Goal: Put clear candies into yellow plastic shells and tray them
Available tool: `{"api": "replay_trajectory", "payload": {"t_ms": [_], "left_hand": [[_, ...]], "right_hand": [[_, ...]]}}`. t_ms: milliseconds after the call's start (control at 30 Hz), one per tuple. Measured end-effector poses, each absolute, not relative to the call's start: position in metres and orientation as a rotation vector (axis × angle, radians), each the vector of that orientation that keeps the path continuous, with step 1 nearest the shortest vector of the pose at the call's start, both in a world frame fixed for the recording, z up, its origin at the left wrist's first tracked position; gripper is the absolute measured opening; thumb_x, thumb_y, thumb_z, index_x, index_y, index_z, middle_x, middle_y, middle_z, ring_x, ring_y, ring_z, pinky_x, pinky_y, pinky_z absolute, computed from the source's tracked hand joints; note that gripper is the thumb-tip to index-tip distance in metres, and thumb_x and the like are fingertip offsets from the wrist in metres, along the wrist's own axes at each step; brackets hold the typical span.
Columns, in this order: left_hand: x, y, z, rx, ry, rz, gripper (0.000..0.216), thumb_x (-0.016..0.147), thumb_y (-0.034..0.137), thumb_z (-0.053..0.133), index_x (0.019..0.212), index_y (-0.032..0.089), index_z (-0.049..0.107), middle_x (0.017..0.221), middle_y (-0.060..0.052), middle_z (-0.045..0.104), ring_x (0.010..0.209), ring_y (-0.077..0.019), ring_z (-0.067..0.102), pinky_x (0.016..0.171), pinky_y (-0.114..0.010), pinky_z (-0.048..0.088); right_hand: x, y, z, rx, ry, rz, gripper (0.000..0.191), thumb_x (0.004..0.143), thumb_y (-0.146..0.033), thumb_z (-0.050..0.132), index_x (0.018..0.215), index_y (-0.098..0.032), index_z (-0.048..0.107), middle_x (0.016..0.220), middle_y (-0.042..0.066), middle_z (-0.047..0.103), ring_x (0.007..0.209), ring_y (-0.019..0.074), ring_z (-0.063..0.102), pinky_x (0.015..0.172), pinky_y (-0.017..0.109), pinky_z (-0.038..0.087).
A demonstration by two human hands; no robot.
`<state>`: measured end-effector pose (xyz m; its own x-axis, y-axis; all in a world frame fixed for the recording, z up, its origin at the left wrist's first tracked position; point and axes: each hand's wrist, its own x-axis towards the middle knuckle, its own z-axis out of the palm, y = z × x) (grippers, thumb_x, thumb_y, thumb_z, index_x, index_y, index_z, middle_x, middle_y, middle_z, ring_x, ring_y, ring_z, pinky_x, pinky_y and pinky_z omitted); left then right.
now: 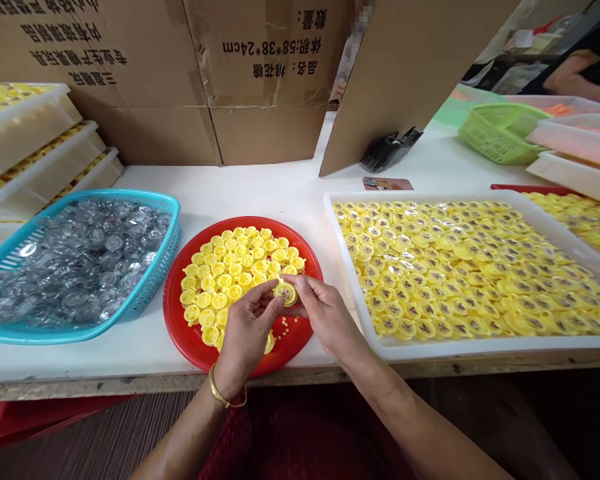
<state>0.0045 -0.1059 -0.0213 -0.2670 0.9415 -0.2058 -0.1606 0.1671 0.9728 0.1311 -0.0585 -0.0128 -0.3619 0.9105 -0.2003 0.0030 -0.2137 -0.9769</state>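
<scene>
Between my left hand [253, 320] and my right hand [325, 313] is a small round yellow plastic piece with a dark print at its centre [285, 292]. Fingers and thumbs of both hands pinch its edges, above the right part of a red round tray [180, 333]. Many yellow round cups with small tabs [235, 270] lie in that tray, along with tiny pale beads [284, 327]. To the right, a white shallow tray [350, 267] holds rows of similar yellow pieces with dark centres. At left, a blue basket [177, 230] is full of clear round plastic caps [113, 243].
Stacked white trays [40, 153] of yellow pieces stand at far left. Cardboard panels [260, 133] rise behind. A black plastic holder [390, 150] and a pink card [387, 184] lie at the back. A green basket [500, 137] and another person's arm [577, 73] are at upper right.
</scene>
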Motion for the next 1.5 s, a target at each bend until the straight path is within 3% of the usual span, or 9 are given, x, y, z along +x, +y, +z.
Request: {"api": "replay_trajectory", "payload": {"t_ms": [200,433,600,833,1033,1167,1500], "left_hand": [[0.003,-0.104,-0.021,0.722,1.355,1.308,0.047,0.070,0.036,0.074,0.108,0.011,0.065,0.089,-0.007,0.070,0.081,-0.0187,0.067,0.079,-0.033,0.053],[0.004,-0.101,-0.022,0.704,1.331,1.330,0.037,0.065,0.035,0.078,0.090,0.011,0.066,0.073,-0.004,0.068,0.066,-0.0151,0.064,0.067,-0.029,0.055],[0.006,-0.102,-0.023,0.691,1.381,1.293,0.031,0.071,0.038,0.072,0.084,0.011,0.067,0.077,-0.006,0.069,0.067,-0.0163,0.065,0.062,-0.028,0.055],[0.006,-0.109,-0.019,0.857,1.427,1.225,0.032,0.074,0.033,0.067,0.098,0.011,0.068,0.081,-0.007,0.071,0.073,-0.0170,0.065,0.072,-0.030,0.054],[0.010,-0.112,-0.014,0.974,1.523,1.262,0.028,0.077,0.031,0.067,0.099,0.013,0.066,0.083,-0.007,0.070,0.073,-0.0166,0.064,0.071,-0.029,0.052],[0.012,-0.116,-0.010,1.049,1.556,1.308,0.024,0.078,0.028,0.067,0.098,0.014,0.066,0.087,-0.007,0.070,0.078,-0.0169,0.065,0.074,-0.029,0.052],[0.013,-0.123,-0.003,1.132,1.504,1.363,0.023,0.081,0.028,0.066,0.101,0.018,0.066,0.098,-0.007,0.069,0.089,-0.0188,0.066,0.084,-0.031,0.052]], "right_hand": [[0.132,-0.063,-0.009,-1.172,-1.449,1.541,0.045,0.089,-0.054,0.048,0.113,-0.021,0.068,0.118,0.009,0.067,0.101,0.0263,0.067,0.080,0.039,0.060],[0.126,-0.069,-0.019,-1.203,-1.540,1.375,0.034,0.086,-0.041,0.056,0.107,-0.017,0.068,0.101,0.010,0.072,0.085,0.0220,0.070,0.077,0.037,0.060],[0.129,-0.070,-0.025,-1.251,-1.577,1.318,0.034,0.086,-0.046,0.055,0.099,-0.019,0.070,0.102,0.009,0.073,0.094,0.0253,0.069,0.084,0.040,0.057],[0.137,-0.067,-0.033,-1.193,-1.472,1.517,0.042,0.089,-0.052,0.050,0.110,-0.021,0.069,0.114,0.008,0.070,0.110,0.0264,0.062,0.098,0.045,0.049],[0.134,-0.070,-0.024,-1.153,-1.404,1.593,0.037,0.086,-0.042,0.058,0.114,-0.020,0.065,0.115,0.008,0.068,0.101,0.0224,0.066,0.088,0.037,0.055],[0.137,-0.072,-0.019,-1.126,-1.471,1.535,0.034,0.086,-0.036,0.058,0.114,-0.019,0.065,0.107,0.007,0.071,0.093,0.0203,0.067,0.087,0.036,0.054],[0.144,-0.081,-0.014,-0.969,-1.661,1.287,0.032,0.090,-0.030,0.054,0.121,-0.027,0.060,0.124,0.005,0.064,0.112,0.0204,0.061,0.096,0.035,0.049]]}}
